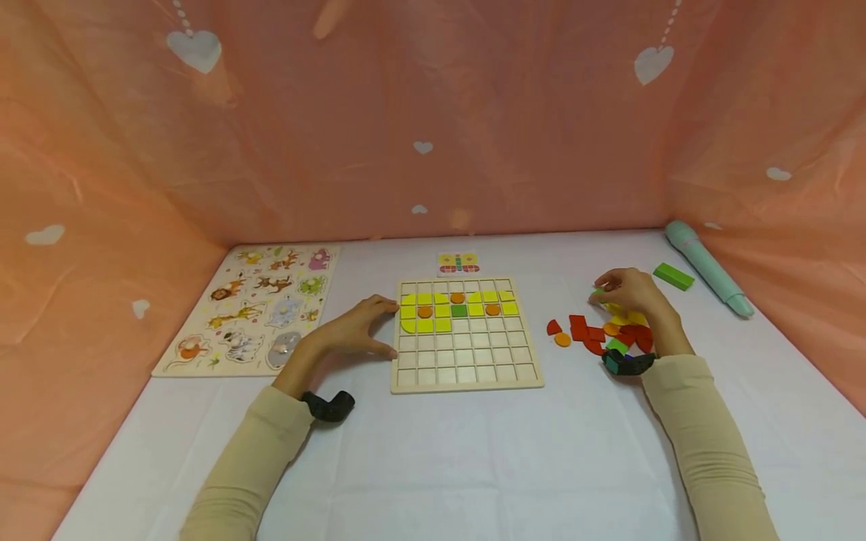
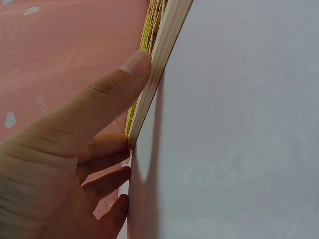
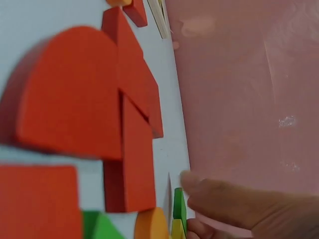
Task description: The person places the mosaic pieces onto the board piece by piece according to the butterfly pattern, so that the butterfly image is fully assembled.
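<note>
A wooden grid board (image 1: 467,373) lies on the table, its upper rows partly filled with yellow pieces (image 1: 425,325), orange discs (image 1: 457,298) and a green square (image 1: 459,310). My left hand (image 1: 352,328) touches the board's left edge with thumb and fingertips spread; the left wrist view shows the thumb (image 2: 135,63) against its wooden side. To the right, my right hand (image 1: 632,291) pinches a small green block (image 1: 598,291) between thumb and fingers. Below that hand lies a loose pile of red blocks (image 1: 579,327), with orange, yellow and green ones among them.
Behind the board lies a small pattern card (image 1: 458,264). An animal puzzle board (image 1: 233,308) occupies the left side. At the right are a green block stack (image 1: 673,276) and a mint microphone-shaped object (image 1: 710,268). Pink cloth (image 1: 433,113) encloses the table's back and sides.
</note>
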Tool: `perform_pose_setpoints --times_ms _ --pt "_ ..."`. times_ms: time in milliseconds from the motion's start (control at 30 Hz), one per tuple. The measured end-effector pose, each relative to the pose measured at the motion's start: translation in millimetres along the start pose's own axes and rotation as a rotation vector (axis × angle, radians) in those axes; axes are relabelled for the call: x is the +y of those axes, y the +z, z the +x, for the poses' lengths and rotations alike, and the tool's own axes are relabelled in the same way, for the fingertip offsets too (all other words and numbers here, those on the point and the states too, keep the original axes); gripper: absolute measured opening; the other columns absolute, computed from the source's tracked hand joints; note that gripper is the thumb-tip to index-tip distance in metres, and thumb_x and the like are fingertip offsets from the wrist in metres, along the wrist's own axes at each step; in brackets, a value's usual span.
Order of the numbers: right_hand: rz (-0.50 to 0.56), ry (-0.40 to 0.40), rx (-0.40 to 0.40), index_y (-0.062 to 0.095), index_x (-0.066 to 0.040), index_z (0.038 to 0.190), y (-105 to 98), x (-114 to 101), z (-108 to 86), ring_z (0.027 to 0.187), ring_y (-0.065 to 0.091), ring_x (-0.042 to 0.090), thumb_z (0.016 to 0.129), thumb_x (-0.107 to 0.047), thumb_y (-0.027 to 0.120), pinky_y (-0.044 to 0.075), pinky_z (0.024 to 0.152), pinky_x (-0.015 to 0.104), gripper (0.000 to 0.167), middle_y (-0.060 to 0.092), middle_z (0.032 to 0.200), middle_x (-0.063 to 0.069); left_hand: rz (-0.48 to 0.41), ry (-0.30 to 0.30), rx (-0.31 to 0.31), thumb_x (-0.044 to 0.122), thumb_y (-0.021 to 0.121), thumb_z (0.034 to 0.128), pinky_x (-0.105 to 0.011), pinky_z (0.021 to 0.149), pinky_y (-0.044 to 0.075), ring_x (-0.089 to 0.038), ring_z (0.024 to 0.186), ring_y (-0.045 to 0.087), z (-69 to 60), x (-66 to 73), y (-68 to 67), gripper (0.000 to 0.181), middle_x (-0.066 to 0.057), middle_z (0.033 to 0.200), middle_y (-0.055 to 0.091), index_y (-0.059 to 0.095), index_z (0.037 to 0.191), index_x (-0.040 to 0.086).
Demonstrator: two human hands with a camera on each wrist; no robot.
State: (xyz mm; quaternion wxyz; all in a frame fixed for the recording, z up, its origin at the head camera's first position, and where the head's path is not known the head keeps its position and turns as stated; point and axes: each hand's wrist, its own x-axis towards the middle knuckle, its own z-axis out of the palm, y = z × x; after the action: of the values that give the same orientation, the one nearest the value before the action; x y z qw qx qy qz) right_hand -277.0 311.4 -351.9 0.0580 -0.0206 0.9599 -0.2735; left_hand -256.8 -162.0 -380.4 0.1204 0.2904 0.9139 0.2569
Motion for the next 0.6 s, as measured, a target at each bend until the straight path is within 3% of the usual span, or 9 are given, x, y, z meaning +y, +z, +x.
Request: perform_pose_setpoints --times_ms 133,400,600 --pt "0.010 0.019 -0.017 0.058 0.005 0.114 1 2 1.1 0.089 0.048 0.030 0.086 -0.021 0.065 0.044 0.064 0.023 0.039 0.058 0.107 0.025 0.006 -0.001 0.002 0.036 0.080 0.0712 -0.046 0.113 0.021 -0.031 0.133 0.030 0.1 -0.8 -0.5 0.086 -0.016 0.139 0.038 0.040 0.138 0.000" --pt "0.012 0.004 0.006 0.060 0.005 0.110 3 3 3.5 0.085 0.047 0.028 0.086 -0.018 0.065 0.044 0.062 0.025 0.034 0.059 0.101 0.022 0.001 -0.015 -0.004 0.038 0.080 0.0707 -0.046 0.113 0.021 -0.031 0.133 0.030 0.4 -1.6 -0.4 0.087 -0.015 0.140 0.037 0.040 0.139 0.002" --pt "0.023 -0.126 0.069 0.062 0.004 0.111 6 -19 3.9 0.092 0.053 0.033 0.084 -0.016 0.068 0.047 0.080 0.040 0.034 0.061 0.103 0.023 -0.014 -0.008 -0.003 0.036 0.080 0.0710 -0.046 0.113 0.020 -0.031 0.133 0.030 0.2 -1.0 0.4 0.086 -0.016 0.140 0.037 0.040 0.138 0.001"
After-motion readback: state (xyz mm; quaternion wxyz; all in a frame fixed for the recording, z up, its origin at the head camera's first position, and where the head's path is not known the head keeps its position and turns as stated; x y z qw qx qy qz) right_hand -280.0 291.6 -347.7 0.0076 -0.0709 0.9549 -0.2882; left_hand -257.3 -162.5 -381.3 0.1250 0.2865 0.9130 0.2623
